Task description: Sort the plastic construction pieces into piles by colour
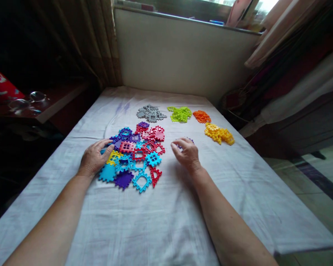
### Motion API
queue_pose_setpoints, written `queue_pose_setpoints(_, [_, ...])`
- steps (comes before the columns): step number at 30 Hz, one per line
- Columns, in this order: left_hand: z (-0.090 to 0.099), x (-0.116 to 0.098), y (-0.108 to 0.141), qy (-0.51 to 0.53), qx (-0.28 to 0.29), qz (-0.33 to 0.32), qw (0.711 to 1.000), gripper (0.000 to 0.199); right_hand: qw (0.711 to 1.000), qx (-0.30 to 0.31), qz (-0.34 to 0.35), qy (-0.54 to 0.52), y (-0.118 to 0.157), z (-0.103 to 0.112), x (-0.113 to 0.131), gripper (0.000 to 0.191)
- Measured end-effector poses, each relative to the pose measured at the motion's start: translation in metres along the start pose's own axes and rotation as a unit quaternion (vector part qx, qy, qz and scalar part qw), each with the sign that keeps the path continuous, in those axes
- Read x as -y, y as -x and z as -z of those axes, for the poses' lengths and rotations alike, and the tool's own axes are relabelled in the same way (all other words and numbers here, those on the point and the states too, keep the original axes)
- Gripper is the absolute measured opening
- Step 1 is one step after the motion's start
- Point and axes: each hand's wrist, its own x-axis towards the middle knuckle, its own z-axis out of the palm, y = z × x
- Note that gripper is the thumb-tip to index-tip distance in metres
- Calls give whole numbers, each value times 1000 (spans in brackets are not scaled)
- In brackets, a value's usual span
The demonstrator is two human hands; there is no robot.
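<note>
My left hand (94,157) rests at the left edge of a mixed pile, thumb and fingers apart beside a yellow piece (114,157) and a blue solid piece (107,173). The pile also holds a purple piece (124,179), a light-blue frame (142,182) and a red triangular piece (155,176). Right of the pile, my right hand (186,153) is over the cloth with its fingers loosely curved and apart from the thumb. Purple toothed plastic (192,140) shows behind and between its fingers, mostly hidden by the hand.
Grey (151,113), lime green (180,114), orange (202,116) and yellow (219,134) piles lie toward the back of the white-clothed table (138,229). Glasses (38,96) sit on a side surface at left. Hanging clothes (302,88) are at right.
</note>
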Motion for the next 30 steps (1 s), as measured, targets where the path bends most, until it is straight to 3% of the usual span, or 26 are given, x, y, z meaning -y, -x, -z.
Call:
queue_pose_setpoints(2, [-1,1,0,0,-5,-3,1000,54,990,66,123,-36,10,-12,35,19])
queue_pose_setpoints(4, [-2,0,0,1,-11,-4,1000,54,961,146,229,-43,21,-23,67,21])
queue_pose_setpoints(6, [-2,0,1,4,-13,-8,1000,54,936,202,288,-27,30,-31,91,27])
queue_pose_setpoints(11, [-2,-2,1,5,-15,-12,1000,53,911,263,313,60,39,-39,115,53])
queue_pose_setpoints(16, [-5,0,2,6,-27,-18,999,50,907,252,328,84,39,-41,114,35])
queue_pose_setpoints(20, [-3,0,2,3,-39,-23,999,52,918,186,350,5,35,-34,106,24])
queue_pose_setpoints(23, [2,-5,4,-2,-45,-37,998,52,953,100,277,-70,23,-22,84,26])
queue_pose_setpoints(26, [6,-16,10,-5,-32,-76,997,48,994,7,93,-55,5,-5,41,27])
queue_pose_setpoints(27, [6,-21,12,-8,-18,-91,996,45,999,-21,13,-23,0,0,22,29])
queue_pose_setpoints(30, [3,-33,17,-18,47,-130,990,37,993,-67,-94,23,-8,15,-31,36])
